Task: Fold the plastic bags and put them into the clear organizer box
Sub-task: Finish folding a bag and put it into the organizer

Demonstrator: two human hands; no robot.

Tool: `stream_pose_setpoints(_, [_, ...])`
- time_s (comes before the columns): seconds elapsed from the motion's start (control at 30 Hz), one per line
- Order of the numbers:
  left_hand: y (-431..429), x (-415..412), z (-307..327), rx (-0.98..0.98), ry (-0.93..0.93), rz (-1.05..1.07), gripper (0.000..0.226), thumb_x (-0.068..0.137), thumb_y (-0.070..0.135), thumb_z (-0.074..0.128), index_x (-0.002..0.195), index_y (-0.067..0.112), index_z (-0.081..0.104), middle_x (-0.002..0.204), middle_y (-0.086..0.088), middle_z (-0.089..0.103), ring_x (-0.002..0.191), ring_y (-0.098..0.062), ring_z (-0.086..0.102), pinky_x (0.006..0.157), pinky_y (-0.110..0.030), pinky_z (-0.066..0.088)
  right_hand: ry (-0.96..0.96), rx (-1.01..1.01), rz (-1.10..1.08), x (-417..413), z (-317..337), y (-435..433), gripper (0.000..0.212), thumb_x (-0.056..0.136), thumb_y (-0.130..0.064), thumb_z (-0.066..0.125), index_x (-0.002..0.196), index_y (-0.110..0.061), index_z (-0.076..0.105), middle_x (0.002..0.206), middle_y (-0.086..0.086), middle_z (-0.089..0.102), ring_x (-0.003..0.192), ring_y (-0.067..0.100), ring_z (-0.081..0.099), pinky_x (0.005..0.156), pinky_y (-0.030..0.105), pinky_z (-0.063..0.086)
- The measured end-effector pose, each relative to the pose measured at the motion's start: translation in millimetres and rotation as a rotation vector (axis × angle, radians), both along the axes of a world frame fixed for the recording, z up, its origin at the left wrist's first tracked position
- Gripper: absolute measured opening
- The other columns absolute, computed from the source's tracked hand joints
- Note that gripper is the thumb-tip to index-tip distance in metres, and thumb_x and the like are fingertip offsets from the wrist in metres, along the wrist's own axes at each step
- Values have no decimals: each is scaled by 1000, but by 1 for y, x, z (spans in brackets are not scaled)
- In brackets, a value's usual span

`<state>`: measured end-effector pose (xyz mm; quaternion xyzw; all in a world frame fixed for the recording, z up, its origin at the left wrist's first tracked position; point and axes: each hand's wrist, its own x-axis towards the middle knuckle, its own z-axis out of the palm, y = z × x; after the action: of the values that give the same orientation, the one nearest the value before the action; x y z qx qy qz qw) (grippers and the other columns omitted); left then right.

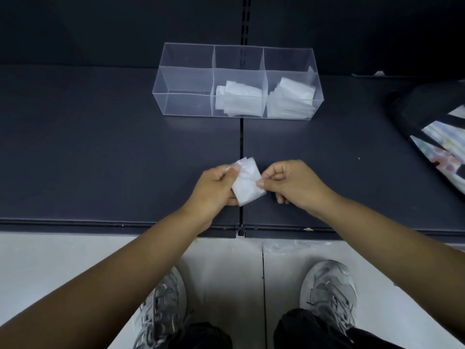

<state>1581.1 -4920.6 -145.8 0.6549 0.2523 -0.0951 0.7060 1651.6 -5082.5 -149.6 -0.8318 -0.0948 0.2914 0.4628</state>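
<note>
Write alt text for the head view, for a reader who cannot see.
The left hand and right hand pinch a small folded plastic bag over a dark shelf. Behind it, the clear organizer box holds folded bags in its middle and right compartments.

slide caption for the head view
Left hand and right hand pinch a folded plastic bag in front of the clear organizer box.

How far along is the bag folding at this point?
Done: folded bags sit in the middle compartment and right compartment of the box. In hand: the left hand and right hand pinch a small folded bag over the shelf. Left: that bag is not yet boxed; the left compartment holds nothing. Loose plastic on the floor may be more bags.
</note>
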Motion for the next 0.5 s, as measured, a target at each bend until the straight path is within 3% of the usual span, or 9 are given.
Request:
stream_pose_setpoints(0.07, [4, 3, 1, 4, 33, 140, 22, 102, 17, 44, 104, 6, 63, 89, -12, 71, 66, -15, 71, 55, -23, 56, 28, -35, -36, 4, 0, 6, 14, 82, -14, 73, 70, -16, 66, 51, -4, 63, 36, 5, 49, 37, 15, 35])
stream_pose_setpoints(0.1, [7, 3, -1, 97, 4, 198, 22, 101, 14, 44, 107, 4, 63, 87, -12, 70, 64, -17, 71, 56, -25, 57, 36, -55, -46, 6, 0, 8, 14, 82, -15, 73, 69, -16, 66, 50, -4, 63, 35, 6, 50, 36, 14, 34])
stream_pose_setpoints(0.17, [13, -2, -5, 507, -175, 221, 19, 99, 11, 48, 110, 5, 62, 87, -8, 68, 70, -19, 68, 65, -27, 56, 38, -110, -50, 9, 0, 13, 14, 80, -17, 75, 68, -16, 67, 53, 1, 65, 36, 6, 51, 39, 15, 36])
stream_pose_setpoints(0.23, [11, -8, -6, 939, -464, 59, 18, 96, 10, 51, 108, 8, 64, 97, -6, 63, 84, -21, 63, 78, -28, 49, 34, -163, -47, 11, 0, 17, 14, 79, -19, 75, 67, -18, 68, 64, 12, 69, 35, 6, 50, 47, 20, 41])
stream_pose_setpoints(0.3, [3, -10, -15, 1162, -620, -234, 29, 95, 16, 46, 115, 7, 65, 112, -12, 63, 104, -27, 60, 94, -31, 42, 18, -208, -42, 11, 1, 21, 17, 79, -19, 74, 64, -20, 68, 69, 16, 71, 35, 6, 49, 52, 22, 42])
stream_pose_setpoints(0.33, [-1, -10, -21, 1211, -582, -390, 37, 98, 21, 41, 127, 6, 59, 129, -14, 58, 122, -29, 52, 106, -35, 34, 13, -224, -41, 11, 2, 22, 17, 80, -19, 74, 64, -21, 67, 70, 16, 71, 35, 5, 50, 52, 22, 42])
stream_pose_setpoints(0.4, [-3, -10, -32, 1321, -383, -595, 51, 104, 32, 27, 149, 11, 27, 157, -6, 26, 147, -21, 16, 120, -41, 5, 3, -232, -42, 10, 4, 24, 19, 82, -17, 71, 65, -22, 66, 66, 11, 69, 36, 4, 50, 51, 21, 42])
stream_pose_setpoints(0.5, [6, -12, -44, 1391, -232, -636, 60, 100, 46, 10, 151, 18, -5, 161, 3, -7, 146, -12, -15, 117, -43, -14, -129, -225, -14, 1, 4, 23, 18, 85, -20, 68, 67, -21, 66, 61, -8, 62, 52, 4, 56, 56, 22, 43])
